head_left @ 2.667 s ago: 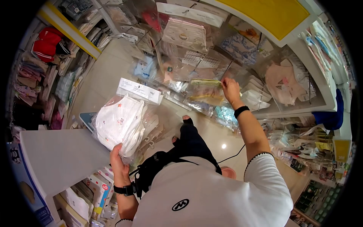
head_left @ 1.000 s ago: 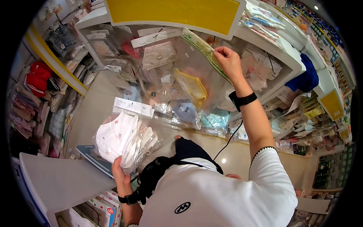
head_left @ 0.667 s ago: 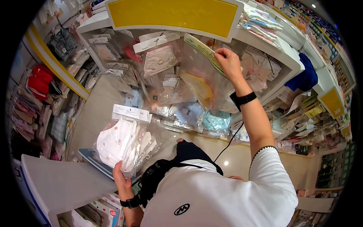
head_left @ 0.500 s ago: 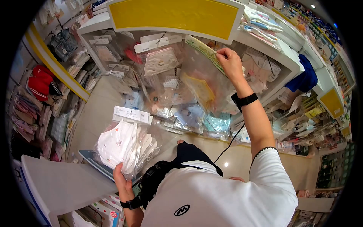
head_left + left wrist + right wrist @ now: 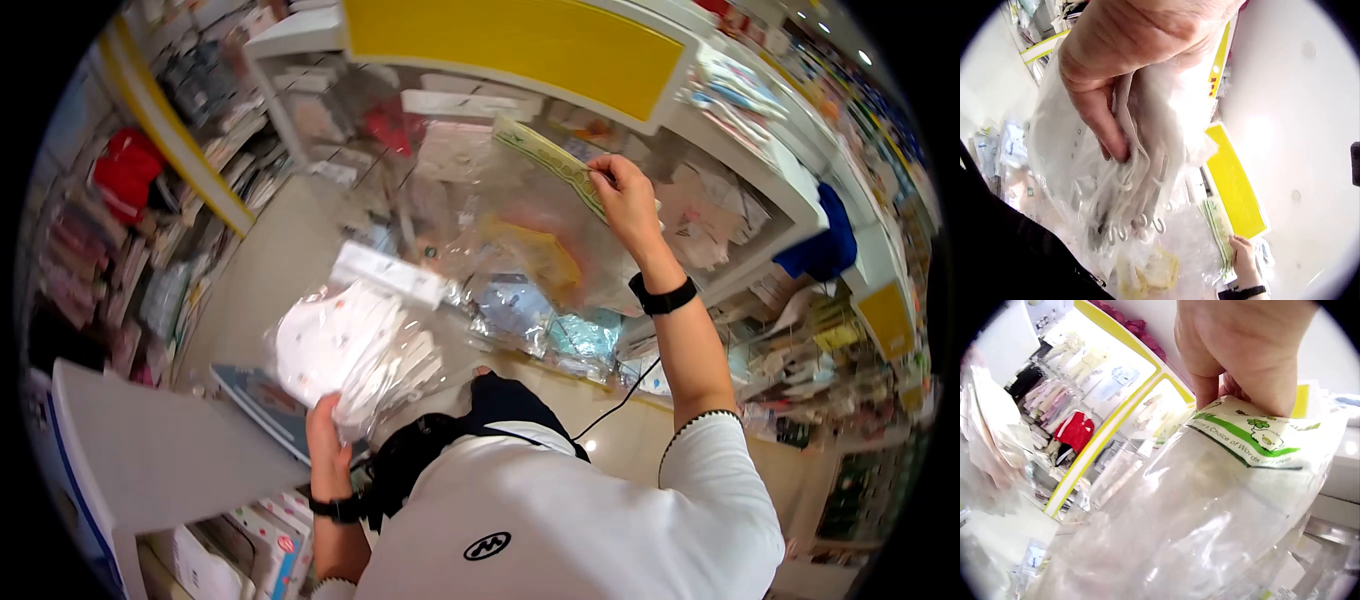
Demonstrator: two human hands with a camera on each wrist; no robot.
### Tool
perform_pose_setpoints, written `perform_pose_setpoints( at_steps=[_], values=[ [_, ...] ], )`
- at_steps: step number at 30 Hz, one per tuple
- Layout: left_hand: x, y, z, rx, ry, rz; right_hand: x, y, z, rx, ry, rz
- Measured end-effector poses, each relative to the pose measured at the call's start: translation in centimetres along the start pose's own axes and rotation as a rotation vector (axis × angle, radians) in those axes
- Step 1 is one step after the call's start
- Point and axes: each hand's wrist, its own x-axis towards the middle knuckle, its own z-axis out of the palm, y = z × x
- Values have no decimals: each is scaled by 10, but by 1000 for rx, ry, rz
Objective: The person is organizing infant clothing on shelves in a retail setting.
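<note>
My left hand point(image 5: 328, 440) grips the lower edge of a stack of white garments in clear plastic packs point(image 5: 345, 345), with a white header on top. In the left wrist view, the thumb and fingers of the left hand point(image 5: 1141, 44) fold over the packs, and small white hooks point(image 5: 1159, 226) hang from them. Up by the rack, my right hand point(image 5: 628, 205) pinches the green printed header point(image 5: 550, 158) of a large clear plastic bag. Something yellow point(image 5: 540, 250) shows through the bag. A chick drawing point(image 5: 1266, 434) is printed on that header in the right wrist view.
Bagged baby clothes hang on a white rack below a yellow sign point(image 5: 515, 50). A grey-white counter point(image 5: 170, 450) stands at the left, beside a blue-grey board point(image 5: 265, 400). A black cable point(image 5: 620, 400) runs near the right side. Clothes shelves line the far left.
The right hand has raised the green-headed bag from low on the rack to just under the yellow sign. The left hand keeps its packs; the head view has since shifted slightly.
</note>
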Motion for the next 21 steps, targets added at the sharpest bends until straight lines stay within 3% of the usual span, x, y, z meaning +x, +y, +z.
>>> perform_pose_setpoints(
  at_steps=[4,7,8,12,21],
  values=[
    [-6,1,50,89,-61,-61,-19,-55,37,110,-56,-97],
    [8,-18,73,9,-245,-57,-58,-103,72,228,-124,-244],
    [10,-21,82,36,-223,-46,-74,-116,80,272,-206,-172],
    [9,-26,111,115,-214,8,-120,-120,100,223,-413,-215],
    [-1,-44,133,66,-272,34,-134,-114,82,117,-486,-175]
  ],
)
